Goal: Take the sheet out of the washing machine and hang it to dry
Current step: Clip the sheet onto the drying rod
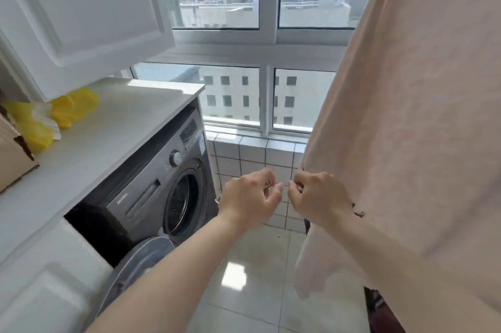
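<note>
Sheet (420,115) hangs; washing machine (151,191) gapes (drum unclear), both hands' curled grasp indiscernible.

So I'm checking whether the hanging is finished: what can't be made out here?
- Sheet: its top and whatever it hangs from are cut off by the head view's upper edge.
- Left hand and right hand: curled fingers hide whether they pinch anything.
- Washing machine drum: too dark to see inside.
</note>
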